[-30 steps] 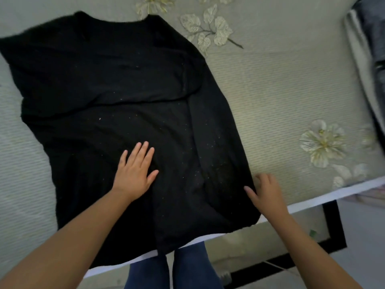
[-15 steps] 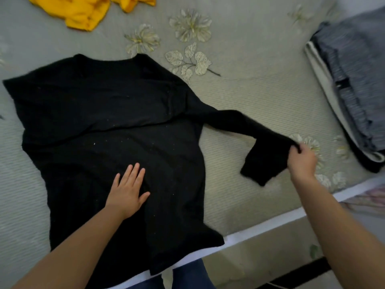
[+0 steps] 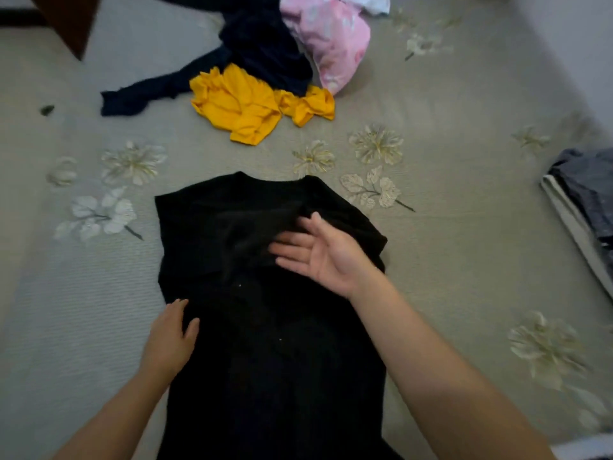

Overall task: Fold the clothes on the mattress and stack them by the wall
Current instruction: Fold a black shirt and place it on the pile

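Observation:
A black long-sleeved top [image 3: 265,343] lies flat on the beige flowered mattress [image 3: 464,247], both sides folded inward into a narrow strip with the neck pointing away from me. My left hand [image 3: 170,340] rests flat on the top's left edge, fingers straight. Over the upper chest part, where the right sleeve lies folded in, my right hand [image 3: 318,254] hovers with its palm turned up and fingers spread, holding nothing.
Unfolded clothes lie in a heap at the far side: a yellow garment [image 3: 245,104], a dark navy one [image 3: 265,51] and a pink one [image 3: 331,38]. A stack of folded grey and white clothes [image 3: 583,207] sits at the right edge by the wall [image 3: 570,38].
My right hand carried the right sleeve across onto the top's chest and let it go. My left hand slid from the middle of the top to its left edge. The view tilted up.

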Motion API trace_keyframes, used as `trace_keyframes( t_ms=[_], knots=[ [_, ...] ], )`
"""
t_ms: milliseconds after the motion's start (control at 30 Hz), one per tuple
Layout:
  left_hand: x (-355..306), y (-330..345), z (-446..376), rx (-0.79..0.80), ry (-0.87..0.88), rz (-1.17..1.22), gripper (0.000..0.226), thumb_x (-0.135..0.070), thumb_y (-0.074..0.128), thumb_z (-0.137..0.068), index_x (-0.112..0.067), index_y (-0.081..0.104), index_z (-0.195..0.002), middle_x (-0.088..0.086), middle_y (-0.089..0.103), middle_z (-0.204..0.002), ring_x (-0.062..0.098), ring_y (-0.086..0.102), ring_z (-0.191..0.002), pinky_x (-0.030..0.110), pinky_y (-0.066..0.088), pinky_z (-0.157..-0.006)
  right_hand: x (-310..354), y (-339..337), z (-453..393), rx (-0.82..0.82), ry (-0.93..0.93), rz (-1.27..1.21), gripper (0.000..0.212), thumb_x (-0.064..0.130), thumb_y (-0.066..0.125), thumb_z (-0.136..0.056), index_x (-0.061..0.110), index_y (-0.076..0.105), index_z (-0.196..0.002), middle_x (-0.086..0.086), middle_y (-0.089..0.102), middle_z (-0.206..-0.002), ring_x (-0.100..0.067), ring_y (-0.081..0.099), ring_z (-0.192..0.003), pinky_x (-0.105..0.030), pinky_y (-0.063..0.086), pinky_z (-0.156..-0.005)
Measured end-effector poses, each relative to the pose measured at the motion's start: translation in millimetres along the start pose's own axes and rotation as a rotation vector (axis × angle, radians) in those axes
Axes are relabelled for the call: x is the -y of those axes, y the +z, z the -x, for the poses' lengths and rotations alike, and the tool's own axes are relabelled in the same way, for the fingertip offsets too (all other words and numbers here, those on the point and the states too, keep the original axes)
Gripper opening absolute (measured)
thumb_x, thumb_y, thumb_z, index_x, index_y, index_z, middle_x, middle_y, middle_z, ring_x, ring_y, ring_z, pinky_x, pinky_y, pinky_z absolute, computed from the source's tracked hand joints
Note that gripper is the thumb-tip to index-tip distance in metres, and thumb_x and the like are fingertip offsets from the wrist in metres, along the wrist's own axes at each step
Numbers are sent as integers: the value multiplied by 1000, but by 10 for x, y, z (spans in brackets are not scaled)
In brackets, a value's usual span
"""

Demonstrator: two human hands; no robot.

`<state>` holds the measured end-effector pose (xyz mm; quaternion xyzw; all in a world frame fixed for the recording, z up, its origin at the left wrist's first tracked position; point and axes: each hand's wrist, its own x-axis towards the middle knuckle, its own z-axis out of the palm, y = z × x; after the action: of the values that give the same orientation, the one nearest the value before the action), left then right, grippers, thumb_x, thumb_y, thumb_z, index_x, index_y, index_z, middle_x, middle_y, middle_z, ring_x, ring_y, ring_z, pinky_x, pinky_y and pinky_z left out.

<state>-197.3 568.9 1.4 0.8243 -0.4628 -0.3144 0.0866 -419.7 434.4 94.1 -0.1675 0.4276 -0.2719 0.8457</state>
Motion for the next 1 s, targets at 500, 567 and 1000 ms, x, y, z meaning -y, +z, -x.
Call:
trace_keyframes(
  t_ms=[500,567,1000],
  knots=[
    [-113,120,-991,-275,249,-113,62,-3,71,-73,2,46,-130,26,46,-132,43,42,-122,50,36,-100,-32,-1273,-814,-458,-61,2097,60,33,48,-92,17,24,-144,-1,27,-149,-19,16,-140,-44,11,-114],
    [-243,190,-1140,-240,345,-394,73,-11,71,-74,-7,37,-138,20,35,-144,37,29,-134,52,25,-107,-5,-1345,-850,-283,43,2313,53,34,45,-92,23,29,-142,2,37,-140,-14,25,-136,-48,4,-114],
    [-577,243,-1067,-148,1021,-274,26,-12,47,-74,-4,70,-72,8,66,-70,23,65,-65,29,51,-67,433,-1570,-855,-398,-276,1949,34,-2,47,-84,5,64,-112,-13,64,-114,-26,57,-108,-28,38,-90]
  ],
)
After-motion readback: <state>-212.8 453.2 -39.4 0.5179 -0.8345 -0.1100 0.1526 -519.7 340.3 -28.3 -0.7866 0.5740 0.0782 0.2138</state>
